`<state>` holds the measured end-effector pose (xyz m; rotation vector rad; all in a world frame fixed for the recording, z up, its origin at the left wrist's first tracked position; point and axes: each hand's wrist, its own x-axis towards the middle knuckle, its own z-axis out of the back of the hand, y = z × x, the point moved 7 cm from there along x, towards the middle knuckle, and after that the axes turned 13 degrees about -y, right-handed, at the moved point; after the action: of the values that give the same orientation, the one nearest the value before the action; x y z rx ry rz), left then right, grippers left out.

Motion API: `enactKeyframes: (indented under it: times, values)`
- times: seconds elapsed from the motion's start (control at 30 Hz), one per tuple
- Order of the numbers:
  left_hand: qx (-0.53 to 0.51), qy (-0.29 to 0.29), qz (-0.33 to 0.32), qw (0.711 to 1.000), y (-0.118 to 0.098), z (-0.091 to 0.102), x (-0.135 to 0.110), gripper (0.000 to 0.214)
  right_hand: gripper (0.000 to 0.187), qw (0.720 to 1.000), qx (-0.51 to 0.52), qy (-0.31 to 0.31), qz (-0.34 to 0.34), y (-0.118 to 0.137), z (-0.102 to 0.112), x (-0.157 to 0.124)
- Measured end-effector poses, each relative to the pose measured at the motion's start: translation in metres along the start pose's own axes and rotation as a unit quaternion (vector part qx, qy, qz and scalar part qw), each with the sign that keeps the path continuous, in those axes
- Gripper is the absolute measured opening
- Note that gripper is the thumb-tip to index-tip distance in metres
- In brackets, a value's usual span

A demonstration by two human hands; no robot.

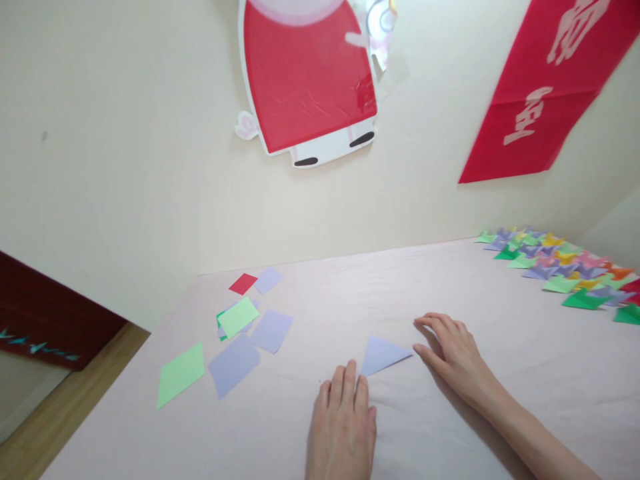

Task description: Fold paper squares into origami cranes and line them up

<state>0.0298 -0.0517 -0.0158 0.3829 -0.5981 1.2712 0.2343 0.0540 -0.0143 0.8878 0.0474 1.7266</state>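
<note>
A lavender sheet of paper folded into a triangle [383, 355] lies flat on the pale pink cloth between my hands. My left hand [345, 417] rests palm down on the cloth, its fingers stretched out and their tips close to the triangle's lower left corner. On the other side, my right hand [450, 347] hovers with thumb and fingers apart, just beyond the triangle's right point. Neither hand appears to hold anything.
Loose paper squares lie to the left: light green [183, 375], lavender [234, 365] and red [243, 284]. Several rows of folded colourful paper shapes [565, 263] stand at the right back. Behind the pale pink cloth [350, 287] rises a wall with a red banner [545, 93].
</note>
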Motion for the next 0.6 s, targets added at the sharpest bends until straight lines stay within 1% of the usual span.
enactKeyframes:
  times: [0.03,0.1,0.2,0.23,0.3,0.4,0.47,0.6]
  values:
    - [-0.001,-0.002,-0.001,1.0,0.001,0.0,-0.001,0.031,0.028,1.0,0.012,0.001,-0.001,-0.001,0.001,0.001]
    - [-0.009,-0.011,-0.005,1.0,0.002,0.003,-0.001,0.034,0.026,0.999,0.046,0.012,0.002,0.006,0.001,0.002]
    - [-0.041,-0.017,-0.004,0.999,0.003,0.01,0.002,0.048,0.025,0.996,0.078,0.049,0.019,0.031,-0.003,0.003]
    - [-0.06,-0.014,0.002,0.998,0.004,0.012,0.003,0.054,0.023,0.994,0.079,0.064,0.028,0.041,-0.005,0.003]
    - [-0.113,-0.005,0.027,0.993,0.005,0.015,0.007,0.065,0.027,0.992,0.085,0.09,0.041,0.059,-0.008,0.003]
    - [-0.2,0.0,0.046,0.979,0.002,0.02,0.013,0.075,0.024,0.988,0.098,0.106,0.055,0.077,-0.008,0.001]
    - [-0.238,-0.001,0.021,0.971,-0.004,0.024,0.014,0.08,0.022,0.985,0.11,0.109,0.074,0.084,-0.006,-0.001]
    - [-0.252,0.015,-0.039,0.967,-0.013,0.022,0.012,0.085,0.031,0.973,0.145,0.113,0.14,0.092,-0.001,-0.006]
